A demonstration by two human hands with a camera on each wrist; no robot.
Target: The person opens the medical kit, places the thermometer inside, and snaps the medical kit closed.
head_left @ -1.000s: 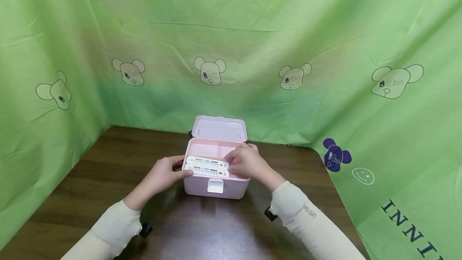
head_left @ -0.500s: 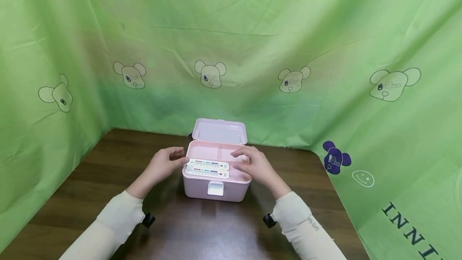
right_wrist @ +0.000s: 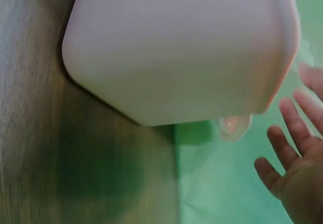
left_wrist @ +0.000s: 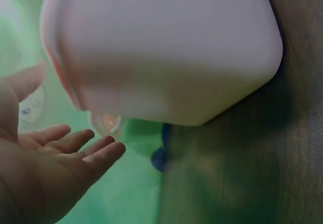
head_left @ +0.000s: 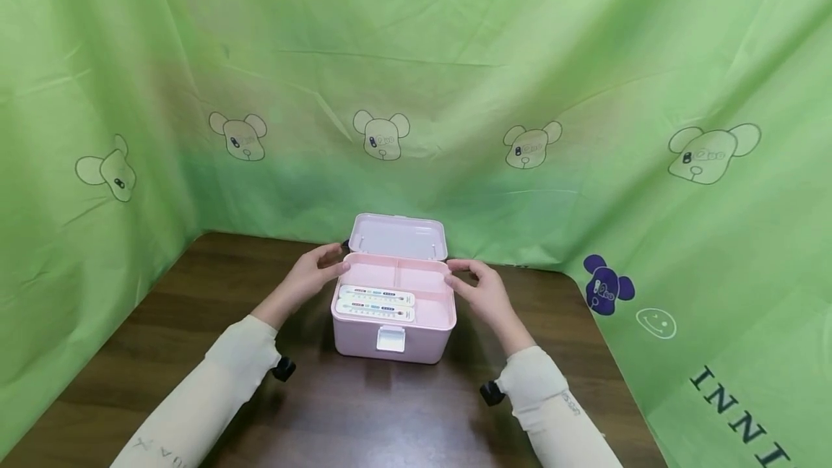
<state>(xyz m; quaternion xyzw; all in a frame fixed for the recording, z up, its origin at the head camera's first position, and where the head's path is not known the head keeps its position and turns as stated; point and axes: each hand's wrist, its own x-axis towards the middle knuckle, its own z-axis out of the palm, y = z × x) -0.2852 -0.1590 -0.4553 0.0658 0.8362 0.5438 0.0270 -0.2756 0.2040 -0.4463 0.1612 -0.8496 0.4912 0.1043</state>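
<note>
A pink box [head_left: 360,341] stands with its lid [head_left: 398,237] raised at the back and a divided pink tray [head_left: 425,280] inside. Two flat white strips printed with a scale, thermometer-like, lie in the front left part: a rear strip [head_left: 377,296] and a front strip [head_left: 377,311]. My left hand [head_left: 308,279] is at the box's rear left corner, its fingers extended and holding nothing. At the rear right corner is my right hand [head_left: 486,295], fingers spread, also holding nothing. In the wrist views, the fingers stand beside the box's side walls.
The box sits on a dark brown wooden table [head_left: 383,417]. A green curtain [head_left: 455,56] with printed bear heads surrounds the table at the back and sides.
My right hand has come out of the tray and moved right to the rear corner. My left hand has left the front left rim and moved back. The strips stay in the box.
</note>
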